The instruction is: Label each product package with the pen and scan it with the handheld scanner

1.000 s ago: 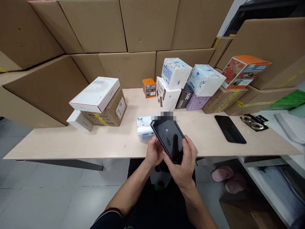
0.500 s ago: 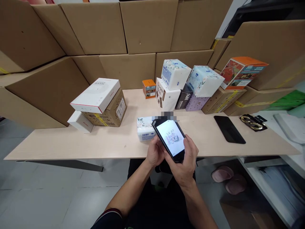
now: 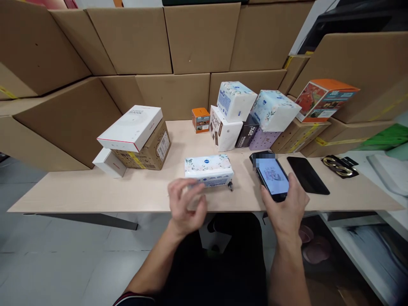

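My right hand point(image 3: 286, 208) holds a lit phone point(image 3: 271, 176) over the table's front edge, to the right of a flat tissue pack point(image 3: 208, 169). My left hand point(image 3: 185, 204) is blurred by motion just in front of the tissue pack's left end, fingers loosely curled with nothing visibly in them. A small dark object point(image 3: 230, 185) lies at the pack's front right corner.
A second black phone point(image 3: 307, 174) and a gold-ringed object point(image 3: 339, 165) lie at the right. Stacked boxes point(image 3: 140, 136) stand at the left; tissue packs and small cartons point(image 3: 245, 114) stand at the back. Cardboard boxes point(image 3: 197, 42) wall the wooden table point(image 3: 95, 191). Pink slippers are on the floor.
My hands have parted: the right carried the phone, now lit, to the right, and the left let go of it and moved left toward the tissue pack.
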Action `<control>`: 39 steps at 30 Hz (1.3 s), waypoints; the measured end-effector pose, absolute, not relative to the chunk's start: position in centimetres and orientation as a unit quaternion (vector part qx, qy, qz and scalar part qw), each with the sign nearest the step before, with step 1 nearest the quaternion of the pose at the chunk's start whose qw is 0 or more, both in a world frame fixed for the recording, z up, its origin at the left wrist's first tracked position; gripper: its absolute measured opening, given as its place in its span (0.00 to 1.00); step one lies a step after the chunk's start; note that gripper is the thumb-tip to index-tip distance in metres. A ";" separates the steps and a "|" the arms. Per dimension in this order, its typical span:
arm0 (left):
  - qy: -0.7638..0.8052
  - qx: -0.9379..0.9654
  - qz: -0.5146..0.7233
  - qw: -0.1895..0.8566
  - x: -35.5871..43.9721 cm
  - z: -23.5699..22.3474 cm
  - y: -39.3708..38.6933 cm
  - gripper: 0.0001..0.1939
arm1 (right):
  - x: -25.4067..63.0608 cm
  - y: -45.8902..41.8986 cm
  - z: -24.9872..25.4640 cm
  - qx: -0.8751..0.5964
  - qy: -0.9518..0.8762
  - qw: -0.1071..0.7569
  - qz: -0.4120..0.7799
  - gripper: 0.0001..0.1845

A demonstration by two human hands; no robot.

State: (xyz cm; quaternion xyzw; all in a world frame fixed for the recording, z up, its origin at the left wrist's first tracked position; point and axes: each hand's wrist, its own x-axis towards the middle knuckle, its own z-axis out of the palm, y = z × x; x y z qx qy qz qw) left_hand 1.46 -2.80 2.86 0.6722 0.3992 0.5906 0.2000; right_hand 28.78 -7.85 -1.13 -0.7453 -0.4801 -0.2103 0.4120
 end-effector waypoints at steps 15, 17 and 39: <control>0.420 0.760 0.347 0.355 -3.6 4.9 3.7 0.29 | 31.3 -6.8 -2.7 -0.821 -0.472 0.305 -0.101 0.41; 0.486 0.745 0.372 0.266 -3.6 4.5 4.0 0.29 | 31.1 -6.9 -2.6 -0.824 -0.473 0.294 -0.098 0.40; 0.533 0.827 0.144 -0.104 6.3 9.4 7.6 0.23 | 26.6 -6.3 -0.7 -0.623 -0.558 0.495 -0.235 0.18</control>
